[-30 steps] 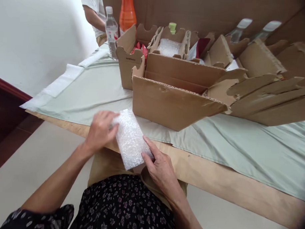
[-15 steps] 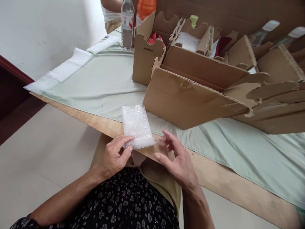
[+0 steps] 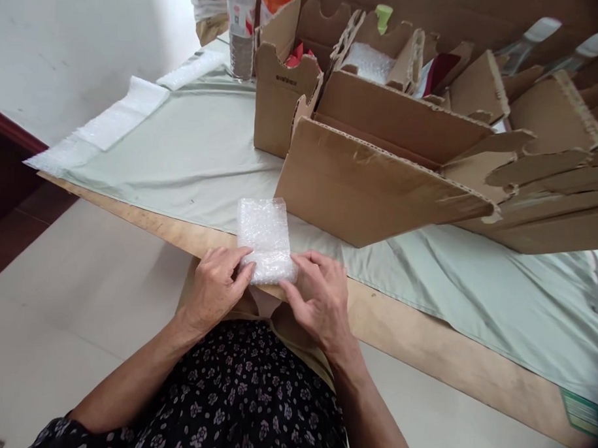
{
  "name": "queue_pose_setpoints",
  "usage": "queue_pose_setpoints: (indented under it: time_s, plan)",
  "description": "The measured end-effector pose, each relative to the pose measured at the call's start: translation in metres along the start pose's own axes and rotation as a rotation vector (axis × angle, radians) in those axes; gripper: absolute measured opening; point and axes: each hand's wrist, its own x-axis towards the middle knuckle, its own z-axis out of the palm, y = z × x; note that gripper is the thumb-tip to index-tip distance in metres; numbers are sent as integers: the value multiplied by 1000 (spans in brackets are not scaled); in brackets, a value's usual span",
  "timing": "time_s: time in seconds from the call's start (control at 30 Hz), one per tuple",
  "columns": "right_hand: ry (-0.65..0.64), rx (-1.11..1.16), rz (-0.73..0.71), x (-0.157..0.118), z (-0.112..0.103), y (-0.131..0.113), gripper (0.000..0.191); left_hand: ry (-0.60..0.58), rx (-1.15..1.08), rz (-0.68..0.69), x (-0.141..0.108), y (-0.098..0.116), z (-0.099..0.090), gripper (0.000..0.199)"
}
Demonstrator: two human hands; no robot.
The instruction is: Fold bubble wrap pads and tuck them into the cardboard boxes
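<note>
A sheet of clear bubble wrap [image 3: 263,226] lies at the front edge of the table, its near end folded over into a thicker band. My left hand [image 3: 218,280] pinches the left end of that folded band between thumb and fingers. At the right end, my right hand [image 3: 321,293] has closed its thumb and fingertips on the band. Whether anything lies inside the fold cannot be made out.
Several cardboard boxes [image 3: 379,187] stand behind, holding bubble wrap and red packets. A clear bottle [image 3: 241,39] stands at back left. More bubble wrap strips [image 3: 124,113] lie along the left edge. Pale green cloth [image 3: 194,142] covers the wooden table [image 3: 403,329].
My right hand has moved left from beside the bubble wrap and taken hold of its right end. The near end now looks folded flatter and straighter. The view has shifted slightly.
</note>
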Motion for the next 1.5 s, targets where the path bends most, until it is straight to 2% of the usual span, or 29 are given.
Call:
queue_pose_setpoints:
  time_s: [0.1,0.17,0.27,0.33,0.4,0.43,0.53,0.6,0.7,0.77,0.8,0.87,0.97,1.03,1.1,1.17,1.23,1.3,1.4,1.43,1.47,1.5]
  plan:
    - [-175,-79,-213,-1,-3,2,30,-26,17,-2,4,-2,1,18]
    - [-233,-79,-264,4,-3,4,25,-14,0,1,2,-1,-5,22]
    - [-246,-17,-230,14,-6,2,25,4,-28,108,-7,3,-20,31]
    - [-316,39,-181,17,-11,-2,25,-18,-40,205,-15,6,-29,29]
    - [-381,89,-118,16,-15,-5,27,-48,-70,229,-18,7,-33,22]
    - [-374,96,-86,14,-15,-6,28,-56,-89,212,-18,6,-33,20]
    - [-182,7,-32,9,-15,-8,31,-58,-107,124,-5,-1,-24,17]
    - [-92,-77,-80,7,-13,-10,34,-71,-91,68,9,-7,-16,20]
    - [-203,-126,-197,12,-6,-11,32,-81,-64,-21,25,-12,-11,22]
    - [-281,-118,-198,19,0,-10,30,-25,-96,-87,24,-10,-14,24]
    - [-280,-97,-169,22,4,-9,30,13,-136,-136,20,-7,-17,26]
    - [-218,-10,-85,26,8,-7,30,64,-275,-287,5,0,-24,31]
    - [-137,200,55,22,9,-10,29,-19,-598,-527,-17,11,-30,47]
    - [-155,364,157,14,7,-16,30,-102,-817,-589,-25,17,-28,60]
    - [-231,500,236,6,3,-22,31,-144,-958,-599,-25,20,-23,64]
    - [-298,542,255,-1,-5,-24,29,-172,-996,-598,-21,21,-20,61]
    - [-301,494,226,-4,-17,-20,30,-216,-931,-562,-18,24,-21,57]
    - [-296,464,205,-5,-34,-13,53,-262,-774,-471,-16,29,-26,56]
    - [-422,539,185,-3,-60,-4,104,-335,-559,-251,-17,40,-30,74]
    - [-469,562,174,-2,-66,-4,111,-359,-529,-171,-17,43,-30,82]
    - [-504,568,164,-1,-71,-4,110,-384,-518,-99,-17,46,-27,89]
    - [-530,560,155,1,-74,-6,100,-406,-515,-36,-17,49,-24,94]
